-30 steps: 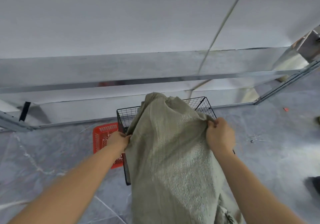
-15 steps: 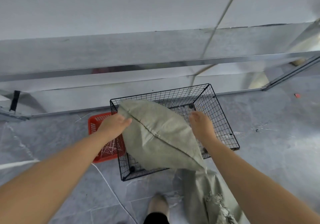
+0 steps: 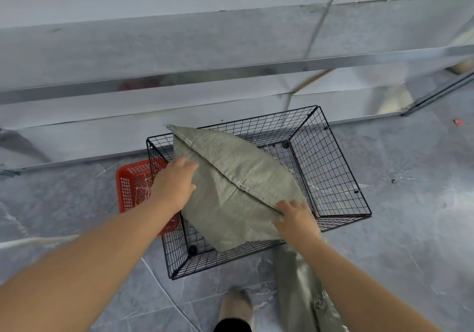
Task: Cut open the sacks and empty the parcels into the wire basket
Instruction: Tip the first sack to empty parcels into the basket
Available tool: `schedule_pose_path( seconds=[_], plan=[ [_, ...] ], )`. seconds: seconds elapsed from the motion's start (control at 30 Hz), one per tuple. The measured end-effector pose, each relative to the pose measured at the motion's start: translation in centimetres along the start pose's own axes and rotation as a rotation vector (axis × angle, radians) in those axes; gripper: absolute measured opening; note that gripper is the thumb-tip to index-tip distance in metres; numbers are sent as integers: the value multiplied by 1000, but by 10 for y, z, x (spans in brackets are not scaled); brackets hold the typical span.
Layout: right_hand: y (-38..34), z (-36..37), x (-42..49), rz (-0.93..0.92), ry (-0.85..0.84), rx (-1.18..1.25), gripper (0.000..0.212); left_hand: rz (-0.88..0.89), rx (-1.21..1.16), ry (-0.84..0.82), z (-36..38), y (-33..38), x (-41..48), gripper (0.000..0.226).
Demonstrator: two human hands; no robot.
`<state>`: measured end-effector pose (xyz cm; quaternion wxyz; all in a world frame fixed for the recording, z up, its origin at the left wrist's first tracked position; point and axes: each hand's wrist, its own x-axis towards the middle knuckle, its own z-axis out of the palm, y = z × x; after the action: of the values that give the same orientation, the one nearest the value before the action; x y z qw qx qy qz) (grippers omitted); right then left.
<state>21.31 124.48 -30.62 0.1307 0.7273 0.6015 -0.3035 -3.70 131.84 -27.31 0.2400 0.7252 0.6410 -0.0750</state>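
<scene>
**A:** Head view first. Where's the sack (image 3: 225,216)?

**B:** Over the wire basket (image 3: 331,172), lying slantwise across its left half. Its far corner pokes past the basket's far-left rim and its near end sits low by the near wall. A stitched seam (image 3: 230,175) runs along its top.

**A:** And the hands?

**B:** The left hand (image 3: 174,183) is at the basket's left rim, with fingers curled into the sack's flank. The right hand (image 3: 295,220) is by the near-right side of the basket and pinches the near end of the seam. Both are clamped on the sack.

**A:** Any parcels out?

**B:** None that I can see. Whatever the sack holds is hidden.

**A:** What about that loose grey cloth (image 3: 300,288)?

**B:** It hangs just outside the basket's near wall, under the right forearm, and its edge is frayed. I can't tell whether it's this sack's cut mouth or another sack.

**A:** So how would you do the tipping well?

**B:** I'd hold on at the stitched end and lift that end high. The open end has to point down inside the basket's walls, not over the near rim. Then shake in short jerks. I'd also stay clear of the red crate (image 3: 133,185), which touches the basket's left side, so nothing drops in there.
</scene>
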Motion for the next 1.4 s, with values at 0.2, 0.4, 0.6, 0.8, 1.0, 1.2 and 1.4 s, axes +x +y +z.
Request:
schedule_pose_path(
  seconds=[0.2,0.4,0.6,0.8,1.0,1.2,1.4],
  plan=[
    [7,27,23,-34,70,-58,34,38,63,47,27,25,34,50],
    [17,27,46,-131,313,24,7,108,269,9,40,28,66,48],
    [29,7,47,-250,504,95,30,135,399,12,42,25,83,50],
    [40,-23,35,-374,572,119,24,84,336,71,24,24,95,31],
    [35,-73,8,-482,651,149,22,149,360,144,-9,28,90,27],
    [45,-132,-24,-329,372,218,8,277,195,197,-69,39,46,22],
    [27,-190,-79,-219,71,72,20,415,203,286,-154,47,-23,15]
  ],
)
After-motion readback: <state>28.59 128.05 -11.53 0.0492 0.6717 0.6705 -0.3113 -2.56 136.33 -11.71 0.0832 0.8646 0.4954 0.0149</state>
